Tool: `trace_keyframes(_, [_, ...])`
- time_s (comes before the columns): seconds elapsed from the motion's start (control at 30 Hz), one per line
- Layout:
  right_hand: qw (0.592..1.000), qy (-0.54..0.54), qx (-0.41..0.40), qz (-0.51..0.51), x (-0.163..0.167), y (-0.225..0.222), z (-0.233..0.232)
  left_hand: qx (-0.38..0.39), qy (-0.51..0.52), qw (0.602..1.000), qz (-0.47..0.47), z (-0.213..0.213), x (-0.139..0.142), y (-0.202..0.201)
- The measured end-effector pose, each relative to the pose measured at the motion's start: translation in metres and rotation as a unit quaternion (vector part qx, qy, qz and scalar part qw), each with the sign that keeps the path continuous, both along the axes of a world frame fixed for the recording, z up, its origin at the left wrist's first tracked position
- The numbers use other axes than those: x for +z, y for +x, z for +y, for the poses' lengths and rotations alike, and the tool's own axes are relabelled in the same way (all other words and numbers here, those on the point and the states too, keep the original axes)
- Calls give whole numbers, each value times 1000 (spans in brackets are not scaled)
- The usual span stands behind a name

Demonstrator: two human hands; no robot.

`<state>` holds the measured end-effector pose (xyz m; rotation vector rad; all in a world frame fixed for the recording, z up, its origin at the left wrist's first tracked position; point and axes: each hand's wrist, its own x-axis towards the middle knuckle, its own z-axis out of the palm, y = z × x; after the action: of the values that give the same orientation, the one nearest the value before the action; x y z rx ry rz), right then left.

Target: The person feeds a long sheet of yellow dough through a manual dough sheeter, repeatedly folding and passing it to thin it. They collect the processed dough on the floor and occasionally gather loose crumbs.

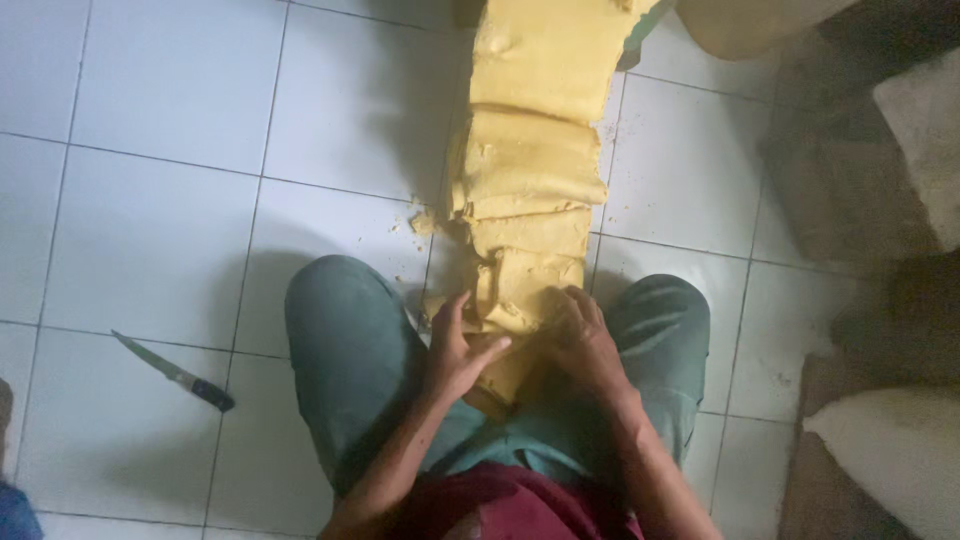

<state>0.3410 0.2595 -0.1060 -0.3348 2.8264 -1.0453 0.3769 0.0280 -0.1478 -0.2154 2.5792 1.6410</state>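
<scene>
— Start at the fingers. What are they doing?

— The left hand (458, 350) has its fingers spread and pressed flat against the near end of the yellow foam strip (530, 150), thumb out toward the middle. The right hand (580, 340) curls over the same end from the other side, knuckles up, fingers bent down onto the foam. Whether either hand pinches a layer or only presses on it, I cannot tell; the fingertips are hidden in the folds.

— And the foam itself?

— A long, mustard-yellow band, creased and lumpy, lying on the white tiled floor (170, 180). It runs from between the person's knees straight away toward the far edge of the floor in view. It is in overlapping sections, like stacked or folded slabs, with ragged edges. Small yellow crumbs (420, 222) lie on the tiles just beside its left edge.

— Anything that holds something?

— At the right edge of the floor there are pale, filled sacks (890, 450), one near and one farther off; what is in them does not show. A tan, rounded shape sits by the far right corner, too cut off to identify.

— What else is around?

— The person crouches in green trousers (340, 340) and a dark red top. A knife (175, 372) with a dark handle lies on the tiles well apart to the left, touching nothing.
</scene>
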Motion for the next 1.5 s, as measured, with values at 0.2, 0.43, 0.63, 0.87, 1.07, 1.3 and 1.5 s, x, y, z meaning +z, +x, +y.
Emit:
trace_keyframes(0.2, [989,73,114,65,-8,-43,12,-20,-56,991,122,18,16,-31])
trace_keyframes(0.43, [943,103,297,112,4,-79,24,-9,79,996,-30,9,43,-70])
trace_keyframes(0.63, [922,184,324,103,18,-79,12,17,-36,999,-29,9,43,-90])
trace_keyframes(0.87, [932,153,325,40,35,-87,2,76,24,990,-113,8,53,-98])
trace_keyframes(1.07, [932,93,344,70,18,-96,22,5,-42,997,-65,-6,45,-94])
trace_keyframes(1.3, [777,-420,324,-339,10,-130,40,132,-26,986,100,10,25,-96])
trace_keyframes(1.5, [944,-164,182,-219,24,-120,18,-135,-244,918,282,34,65,-177])
